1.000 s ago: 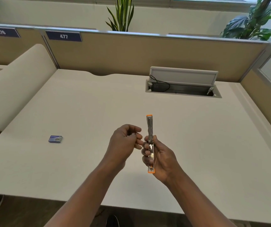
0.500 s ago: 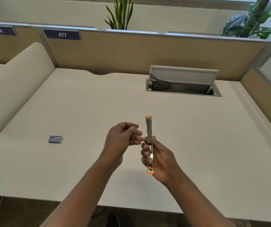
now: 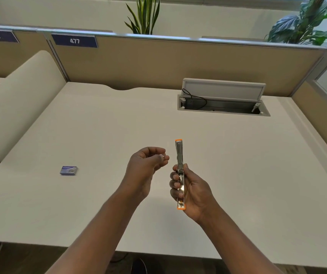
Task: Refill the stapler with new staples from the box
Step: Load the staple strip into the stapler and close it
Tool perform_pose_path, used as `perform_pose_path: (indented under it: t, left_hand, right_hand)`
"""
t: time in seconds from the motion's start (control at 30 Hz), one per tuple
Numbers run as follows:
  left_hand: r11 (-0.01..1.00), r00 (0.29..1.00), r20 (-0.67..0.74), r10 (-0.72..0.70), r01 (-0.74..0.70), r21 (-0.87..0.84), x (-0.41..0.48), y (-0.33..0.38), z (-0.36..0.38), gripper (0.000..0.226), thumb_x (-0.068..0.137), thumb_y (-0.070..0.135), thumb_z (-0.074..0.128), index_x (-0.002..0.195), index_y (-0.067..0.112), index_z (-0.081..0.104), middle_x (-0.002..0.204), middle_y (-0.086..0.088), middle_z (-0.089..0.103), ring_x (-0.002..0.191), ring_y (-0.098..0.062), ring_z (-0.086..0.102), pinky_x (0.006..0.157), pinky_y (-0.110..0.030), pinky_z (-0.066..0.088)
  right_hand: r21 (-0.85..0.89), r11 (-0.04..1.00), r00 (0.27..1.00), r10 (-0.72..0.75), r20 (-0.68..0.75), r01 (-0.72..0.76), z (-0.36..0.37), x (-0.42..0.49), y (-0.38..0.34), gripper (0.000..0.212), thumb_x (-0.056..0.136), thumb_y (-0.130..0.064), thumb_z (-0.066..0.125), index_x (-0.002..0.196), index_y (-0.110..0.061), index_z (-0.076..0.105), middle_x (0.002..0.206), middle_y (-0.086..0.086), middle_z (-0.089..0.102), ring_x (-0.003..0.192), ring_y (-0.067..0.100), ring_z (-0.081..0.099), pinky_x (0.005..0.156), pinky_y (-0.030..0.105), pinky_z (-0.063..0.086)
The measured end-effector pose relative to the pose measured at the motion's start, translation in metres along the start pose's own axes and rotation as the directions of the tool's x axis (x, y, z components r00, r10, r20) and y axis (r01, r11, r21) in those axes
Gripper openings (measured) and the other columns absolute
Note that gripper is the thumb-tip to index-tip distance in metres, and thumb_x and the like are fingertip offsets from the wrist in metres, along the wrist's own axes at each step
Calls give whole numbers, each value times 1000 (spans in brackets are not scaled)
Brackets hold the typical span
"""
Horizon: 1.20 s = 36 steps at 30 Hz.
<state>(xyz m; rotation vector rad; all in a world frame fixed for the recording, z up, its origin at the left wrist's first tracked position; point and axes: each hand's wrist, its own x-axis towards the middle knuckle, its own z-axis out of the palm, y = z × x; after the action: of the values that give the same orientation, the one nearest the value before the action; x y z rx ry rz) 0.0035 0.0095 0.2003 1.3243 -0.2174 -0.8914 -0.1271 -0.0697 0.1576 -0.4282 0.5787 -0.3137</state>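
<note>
My right hand (image 3: 194,191) grips a metal stapler (image 3: 179,161) with orange ends, swung fully open into one long strip that points away from me above the desk. Just left of it, my left hand (image 3: 144,167) pinches a small silvery strip of staples (image 3: 163,156) between thumb and fingertips, a short gap from the stapler's channel. The small blue staple box (image 3: 69,170) lies closed on the white desk (image 3: 99,135), well to the left of both hands.
An open cable hatch (image 3: 223,101) with a black cord sits in the desk at the back right. Tan partition panels (image 3: 158,62) wall the far and right sides. A cream curved divider (image 3: 14,103) rises at the left.
My left hand has drawn slightly left, away from the stapler, widening the gap, with the staples still pinched. My right hand holds the stapler almost where it was.
</note>
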Motion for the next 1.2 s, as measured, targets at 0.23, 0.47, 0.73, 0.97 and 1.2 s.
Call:
perform_pose_path:
  t: [0.23,0.47,0.73,0.97,1.2]
  left_hand:
    - [996,999,-2,32,-32,87,5,3,-2,27,90,-16,55,99,4,71,96,-13,68,84,-20,70,83,-33,59]
    - [962,988,-21,153,-144,231,10,4,-7,19,95,-5,62,102,8,73,94,-6,72,87,-18,77,79,-29,61]
    - [859,948,24,317,-298,416,16,14,-8,19,90,4,69,92,21,76,88,2,78,86,-12,74,81,-27,59]
    - [657,865,164,473,-471,588,22,17,-8,15,89,1,71,96,13,75,91,5,75,83,-3,69,74,-13,51]
    - [516,797,248,551,-559,650,29,13,-12,13,88,-3,68,91,10,72,87,2,74,80,-11,68,76,-30,54]
  right_hand:
    - [0,1000,1000,-11,-14,11,5,9,4,30,106,-35,46,97,-11,62,70,2,53,52,10,49,39,20,35]
    - [1,1000,1000,-16,-26,16,10,18,10,31,107,-34,46,97,-10,62,71,2,53,52,10,49,40,20,34]
    - [10,1000,1000,-12,-10,12,16,26,16,31,106,-35,46,96,-11,63,71,2,53,52,10,49,40,19,35]
    - [16,1000,1000,-9,-3,9,21,34,21,32,106,-35,47,95,-12,66,71,1,54,53,10,49,40,20,34]
    - [29,1000,1000,-11,-14,11,25,38,23,35,105,-35,49,89,-11,70,69,2,55,52,11,51,39,20,36]
